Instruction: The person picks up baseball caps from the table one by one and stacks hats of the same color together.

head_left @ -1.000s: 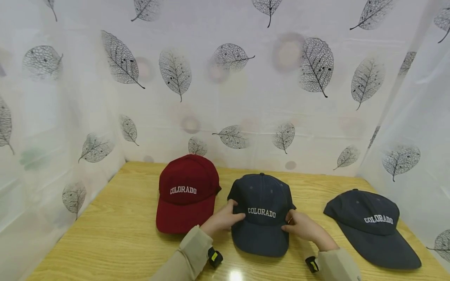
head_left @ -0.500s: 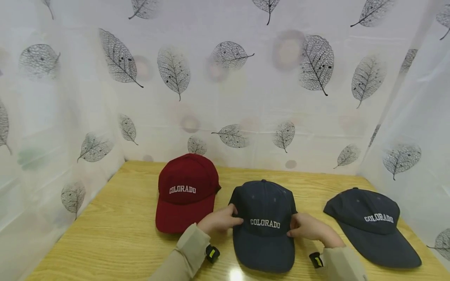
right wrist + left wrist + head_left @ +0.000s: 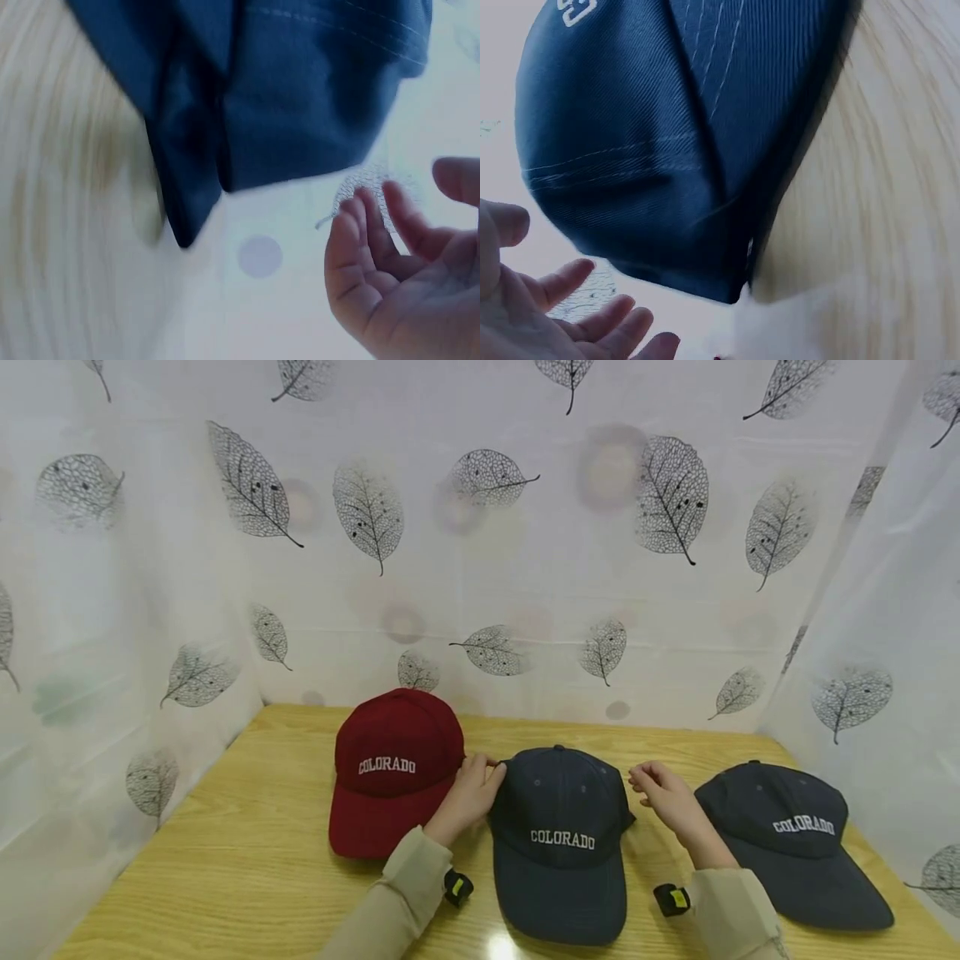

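Observation:
A navy baseball cap (image 3: pixel 561 810) with white COLORADO lettering rests on the table, its brim toward me, between my two hands. At its left side is my left hand (image 3: pixel 468 793), whose fingers look loosely spread beside the crown in the left wrist view. My right hand (image 3: pixel 671 802) is raised a little to the right of the crown; a gap shows between fingertips and cap. In the right wrist view, the fingers (image 3: pixel 349 251) of this hand curve loosely around nothing. A red COLORADO cap (image 3: pixel 397 739) sits just left of my left hand.
A second navy COLORADO cap (image 3: pixel 787 827) lies at the right, its brim angled to the lower right, close to my right forearm. Behind the wooden table (image 3: pixel 247 843) hangs a white curtain (image 3: pixel 510 568) with leaf prints, which also closes off both sides.
The middle navy cap was drawn toward me while both hands pinched its sides. Now both hands have let go and moved up toward its crown, the right one away from it.

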`<state>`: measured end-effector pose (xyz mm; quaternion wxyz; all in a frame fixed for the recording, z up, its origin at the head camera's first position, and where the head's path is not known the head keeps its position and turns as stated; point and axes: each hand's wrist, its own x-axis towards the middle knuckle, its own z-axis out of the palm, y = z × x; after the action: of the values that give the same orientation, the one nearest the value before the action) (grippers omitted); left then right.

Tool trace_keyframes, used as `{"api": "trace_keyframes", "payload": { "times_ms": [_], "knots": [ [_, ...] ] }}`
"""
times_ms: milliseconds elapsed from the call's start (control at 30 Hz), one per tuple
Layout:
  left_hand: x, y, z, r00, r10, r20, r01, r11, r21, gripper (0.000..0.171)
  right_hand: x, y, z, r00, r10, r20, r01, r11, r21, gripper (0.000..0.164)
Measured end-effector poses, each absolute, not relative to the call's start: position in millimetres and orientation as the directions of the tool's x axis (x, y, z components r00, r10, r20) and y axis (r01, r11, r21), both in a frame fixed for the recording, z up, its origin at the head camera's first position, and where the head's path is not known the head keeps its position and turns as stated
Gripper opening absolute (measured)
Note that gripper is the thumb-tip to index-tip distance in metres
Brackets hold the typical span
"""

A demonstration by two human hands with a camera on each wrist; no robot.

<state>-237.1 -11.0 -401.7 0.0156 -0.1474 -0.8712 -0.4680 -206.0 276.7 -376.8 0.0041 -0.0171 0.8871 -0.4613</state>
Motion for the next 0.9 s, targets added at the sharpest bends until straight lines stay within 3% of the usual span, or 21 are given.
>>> {"api": "trace_keyframes", "payload": {
  "times_ms": [300, 467, 600, 900],
  "knots": [
    [-246, -4, -412, -0.963, 0.226, 0.147, 0.229, 0.399, 0.888, 0.028, -223, 264, -390, -0.993, -0.091, -0.071, 0.016, 0.503, -0.864, 0.055],
    [-246, -2, -408, -0.973, 0.203, 0.114, 0.173, 0.302, 0.937, 0.020, -225, 261, -391, -0.977, -0.162, -0.137, 0.037, 0.504, -0.863, 0.070],
    [-244, 0, -405, -0.977, 0.195, 0.087, 0.120, 0.165, 0.979, 0.019, -226, 263, -391, -0.967, -0.199, -0.159, 0.051, 0.458, -0.887, 0.074],
    [-239, 2, -400, -0.942, 0.299, 0.152, 0.103, -0.173, 0.979, 0.021, -227, 269, -394, -0.949, -0.273, -0.155, 0.064, 0.314, -0.947, 0.072]
  ]
}}
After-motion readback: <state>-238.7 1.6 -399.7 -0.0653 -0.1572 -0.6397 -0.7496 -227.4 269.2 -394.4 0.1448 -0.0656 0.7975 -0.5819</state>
